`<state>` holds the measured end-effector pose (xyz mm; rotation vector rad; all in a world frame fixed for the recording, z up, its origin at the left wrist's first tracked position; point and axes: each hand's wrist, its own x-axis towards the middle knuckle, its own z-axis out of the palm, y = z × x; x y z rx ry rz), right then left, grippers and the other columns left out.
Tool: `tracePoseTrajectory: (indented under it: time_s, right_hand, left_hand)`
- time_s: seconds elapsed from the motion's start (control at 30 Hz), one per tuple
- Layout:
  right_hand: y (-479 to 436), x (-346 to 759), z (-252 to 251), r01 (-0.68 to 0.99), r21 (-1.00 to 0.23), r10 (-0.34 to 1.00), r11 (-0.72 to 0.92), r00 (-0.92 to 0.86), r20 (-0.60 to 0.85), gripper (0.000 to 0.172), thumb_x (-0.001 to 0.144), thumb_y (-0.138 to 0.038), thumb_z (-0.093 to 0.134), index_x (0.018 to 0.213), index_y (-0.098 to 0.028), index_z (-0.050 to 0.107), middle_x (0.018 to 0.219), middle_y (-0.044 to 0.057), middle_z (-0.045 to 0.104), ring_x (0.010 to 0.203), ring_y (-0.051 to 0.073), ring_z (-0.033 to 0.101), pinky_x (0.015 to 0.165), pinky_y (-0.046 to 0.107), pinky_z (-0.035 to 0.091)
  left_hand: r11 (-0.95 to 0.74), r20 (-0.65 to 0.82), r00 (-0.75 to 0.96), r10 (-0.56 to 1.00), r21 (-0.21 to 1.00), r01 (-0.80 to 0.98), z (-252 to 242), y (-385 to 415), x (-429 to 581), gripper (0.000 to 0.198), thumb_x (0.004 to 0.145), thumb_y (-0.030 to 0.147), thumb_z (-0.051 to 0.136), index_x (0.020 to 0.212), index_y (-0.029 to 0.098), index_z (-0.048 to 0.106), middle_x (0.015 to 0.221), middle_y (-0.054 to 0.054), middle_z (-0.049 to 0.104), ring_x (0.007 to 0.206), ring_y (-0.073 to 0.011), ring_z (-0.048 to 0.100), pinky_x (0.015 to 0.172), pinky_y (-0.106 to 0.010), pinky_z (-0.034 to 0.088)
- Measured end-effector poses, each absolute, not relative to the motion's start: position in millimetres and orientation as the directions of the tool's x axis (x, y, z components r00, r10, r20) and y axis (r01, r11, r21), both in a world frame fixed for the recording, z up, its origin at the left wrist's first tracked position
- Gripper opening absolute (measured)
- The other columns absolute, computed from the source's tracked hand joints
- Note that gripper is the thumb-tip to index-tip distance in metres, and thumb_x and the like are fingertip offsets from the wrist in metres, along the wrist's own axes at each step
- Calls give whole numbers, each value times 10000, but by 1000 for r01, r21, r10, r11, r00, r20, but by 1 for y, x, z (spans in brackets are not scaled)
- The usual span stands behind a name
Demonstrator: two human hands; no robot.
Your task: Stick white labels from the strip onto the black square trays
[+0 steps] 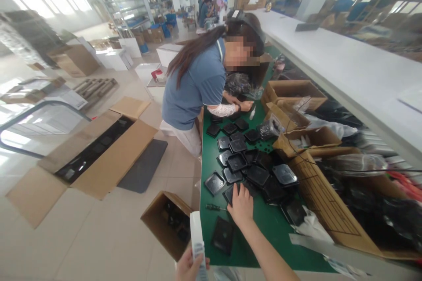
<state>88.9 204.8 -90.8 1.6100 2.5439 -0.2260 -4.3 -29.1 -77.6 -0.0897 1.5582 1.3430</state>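
Observation:
My right hand (241, 204) lies on the green table (273, 228) with its fingers stretched onto the near edge of a heap of black square plastic parts (253, 171). A single black part (223, 235) lies apart, just left of my wrist. A small screwdriver (215, 207) rests on the table beside that hand. My left hand (189, 267) is at the bottom edge, fingers wrapped round a white upright bottle or tube (197, 241).
A co-worker in a blue shirt (198, 88) bends over the far end of the table. Open cardboard boxes (308, 138) line the table's right side. On the floor stand a small open box (166, 224) and a large flat one (95, 153) with black parts.

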Motion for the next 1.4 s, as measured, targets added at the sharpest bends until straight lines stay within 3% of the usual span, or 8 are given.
tracePoseTrajectory:
  time_s: [0.2,0.43,0.57,0.77,0.93,1.07,1.2,1.4]
  right_hand:
    - [198,111,-101,883,-120,859,454,-470,-205,769,809,-300,687,1497,-181,365,1358,183,488,1130,334,513,938,429,478]
    - [192,146,-97,785,-546,904,294,-413,-108,809,748,-234,632,1497,-185,331,1299,129,495,1242,315,461,1116,452,390]
    - [158,196,-93,428,-888,916,-171,-264,-303,877,656,-265,695,1464,-234,354,1365,128,507,1275,313,499,1103,512,414]
    - [113,248,-120,-358,-475,588,-804,-355,-727,367,662,-463,694,895,-180,665,1055,114,739,1120,292,660,1130,491,409]
    - [90,261,-136,-12,-481,472,-876,-221,-854,444,558,-571,647,764,-178,662,914,162,744,969,348,713,974,511,529]
    - [106,269,-115,678,-627,839,-384,-29,-544,436,728,-570,551,896,-187,675,940,148,704,832,315,695,802,504,555]
    - [120,260,-117,768,-496,864,405,-499,-69,266,860,-335,556,1065,-251,703,1090,97,689,993,286,651,867,433,543]
    - [76,225,-188,784,-322,818,531,-573,-46,334,808,-66,472,960,-184,745,1016,115,738,948,255,709,807,311,565]
  left_hand:
    - [499,-676,-414,609,733,-462,-99,1,13,572,572,601,819,887,131,731,775,-83,746,713,-232,700,644,-312,568]
    - [519,-686,-451,571,727,-449,-102,8,20,545,599,598,785,866,128,715,632,-34,698,583,-213,670,555,-288,522]
    - [475,-697,-490,525,717,-511,-92,1,29,689,524,692,797,911,127,729,673,-55,728,589,-226,671,585,-316,550]
    - [447,-694,-529,488,719,-532,-83,-5,34,771,432,728,820,887,110,747,728,-81,750,626,-234,680,636,-317,568]
    - [447,-672,-528,520,741,-502,-84,-7,37,789,472,732,802,929,90,763,722,-95,747,586,-209,647,574,-286,530]
    - [452,-653,-505,564,756,-473,-88,-10,37,695,522,702,799,897,117,770,752,-107,760,722,-271,697,651,-324,557]
    - [470,-629,-468,621,776,-420,-95,-11,35,621,598,629,791,955,121,771,906,-133,783,893,-313,711,823,-368,564]
    - [478,-592,-530,607,805,-351,-101,-13,35,673,554,685,780,905,110,767,929,-164,778,969,-356,701,923,-403,544]
